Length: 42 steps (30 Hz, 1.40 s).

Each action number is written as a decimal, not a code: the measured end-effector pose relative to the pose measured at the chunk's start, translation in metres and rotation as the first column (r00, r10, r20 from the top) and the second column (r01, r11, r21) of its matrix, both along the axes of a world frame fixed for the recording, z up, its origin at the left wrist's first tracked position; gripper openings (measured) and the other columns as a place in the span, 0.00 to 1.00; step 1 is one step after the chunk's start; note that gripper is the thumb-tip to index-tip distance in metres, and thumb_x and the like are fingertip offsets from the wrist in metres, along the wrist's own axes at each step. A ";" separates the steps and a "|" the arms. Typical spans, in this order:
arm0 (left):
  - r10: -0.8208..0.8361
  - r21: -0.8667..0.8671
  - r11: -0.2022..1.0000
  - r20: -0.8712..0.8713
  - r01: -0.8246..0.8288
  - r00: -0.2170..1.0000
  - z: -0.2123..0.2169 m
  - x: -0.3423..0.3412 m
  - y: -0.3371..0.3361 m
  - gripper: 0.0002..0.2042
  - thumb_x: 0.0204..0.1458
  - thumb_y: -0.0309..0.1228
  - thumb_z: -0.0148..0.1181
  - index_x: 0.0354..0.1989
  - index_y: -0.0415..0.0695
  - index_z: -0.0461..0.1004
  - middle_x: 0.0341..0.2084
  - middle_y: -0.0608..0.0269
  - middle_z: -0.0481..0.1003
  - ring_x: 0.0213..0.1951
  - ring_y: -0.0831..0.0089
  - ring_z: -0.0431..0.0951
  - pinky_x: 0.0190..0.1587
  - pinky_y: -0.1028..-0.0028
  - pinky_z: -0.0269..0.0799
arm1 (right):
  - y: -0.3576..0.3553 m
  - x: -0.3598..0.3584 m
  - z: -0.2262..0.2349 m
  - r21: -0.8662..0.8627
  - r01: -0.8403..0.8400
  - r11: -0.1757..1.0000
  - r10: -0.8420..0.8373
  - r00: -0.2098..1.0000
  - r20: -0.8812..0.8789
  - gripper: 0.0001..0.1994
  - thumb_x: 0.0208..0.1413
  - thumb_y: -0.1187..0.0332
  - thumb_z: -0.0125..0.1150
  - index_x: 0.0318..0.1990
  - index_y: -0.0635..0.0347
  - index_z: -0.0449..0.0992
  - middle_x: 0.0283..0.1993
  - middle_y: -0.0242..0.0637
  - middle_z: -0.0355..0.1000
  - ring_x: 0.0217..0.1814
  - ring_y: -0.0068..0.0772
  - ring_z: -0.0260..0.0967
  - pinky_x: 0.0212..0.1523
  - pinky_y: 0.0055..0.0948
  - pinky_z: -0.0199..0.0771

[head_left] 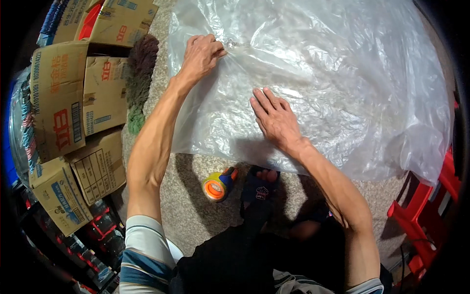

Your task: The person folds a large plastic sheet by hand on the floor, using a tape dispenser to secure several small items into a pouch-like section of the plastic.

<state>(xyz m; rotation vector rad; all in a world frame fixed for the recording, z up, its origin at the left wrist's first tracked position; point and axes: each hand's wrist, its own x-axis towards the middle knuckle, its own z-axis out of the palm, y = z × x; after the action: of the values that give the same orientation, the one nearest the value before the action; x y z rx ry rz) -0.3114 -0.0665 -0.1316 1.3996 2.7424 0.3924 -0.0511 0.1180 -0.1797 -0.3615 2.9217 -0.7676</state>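
A large sheet of clear, wrinkled plastic film [342, 93] is spread over the floor before me, reaching off the far edge of the view. Near its left side, my left hand [201, 56] is closed, with its fingers pinching a bit of the film, which creases out from that grip. My right hand [279, 120] lies palm down on the film with its fingers stretched out, nearer to me and to the right. Close by my foot, a tape roll with an orange core [217, 187], in what looks like a yellow and blue holder, rests on the floor.
Cardboard boxes [105, 95] are stacked along the left, beside a dark fluffy duster-like thing [142, 68]. At the lower left are dark and red goods [100, 230]. A red plastic frame [421, 215] stands at the right. My slippered foot [259, 188] is by the film's near edge.
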 end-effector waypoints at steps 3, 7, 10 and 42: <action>0.019 -0.017 1.000 -0.004 -0.020 1.000 0.000 0.003 0.002 0.05 0.59 0.31 0.65 0.34 0.44 0.82 0.33 0.60 0.74 0.42 0.59 0.75 0.62 0.54 0.60 | 0.001 0.000 0.002 0.042 -0.010 0.999 0.010 1.000 -0.002 0.28 0.70 0.69 0.51 0.76 0.60 0.61 0.83 0.41 0.52 0.86 0.46 0.44 0.79 0.45 0.50; 0.034 -0.007 0.999 -0.047 -0.034 0.998 -0.001 0.008 0.002 0.05 0.60 0.31 0.65 0.35 0.43 0.80 0.35 0.59 0.73 0.44 0.58 0.75 0.62 0.55 0.61 | -0.001 0.000 0.002 0.047 -0.014 0.999 0.014 1.000 -0.005 0.28 0.70 0.69 0.50 0.76 0.59 0.61 0.83 0.41 0.52 0.86 0.45 0.44 0.80 0.46 0.50; 0.049 -0.025 0.998 -0.046 -0.051 0.998 0.001 0.011 0.002 0.05 0.60 0.31 0.65 0.37 0.44 0.79 0.35 0.59 0.72 0.45 0.58 0.75 0.61 0.55 0.62 | 0.001 0.000 0.003 0.034 -0.018 0.999 0.019 1.000 -0.003 0.27 0.69 0.70 0.50 0.75 0.60 0.62 0.83 0.43 0.52 0.86 0.46 0.44 0.79 0.47 0.50; -0.100 0.181 0.979 0.058 0.088 0.993 -0.026 0.050 0.073 0.06 0.60 0.31 0.65 0.38 0.42 0.79 0.39 0.58 0.74 0.46 0.55 0.74 0.55 0.58 0.65 | 0.038 -0.002 -0.002 -0.010 0.162 0.987 -0.162 0.972 -0.169 0.24 0.64 0.73 0.57 0.68 0.65 0.70 0.81 0.44 0.55 0.78 0.50 0.55 0.66 0.47 0.61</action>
<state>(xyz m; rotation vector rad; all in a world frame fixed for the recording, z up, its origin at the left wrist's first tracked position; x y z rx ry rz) -0.2613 0.0069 -0.1579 1.5184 2.6311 0.6818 -0.0535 0.1558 -0.1815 -0.1983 3.1439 -0.7875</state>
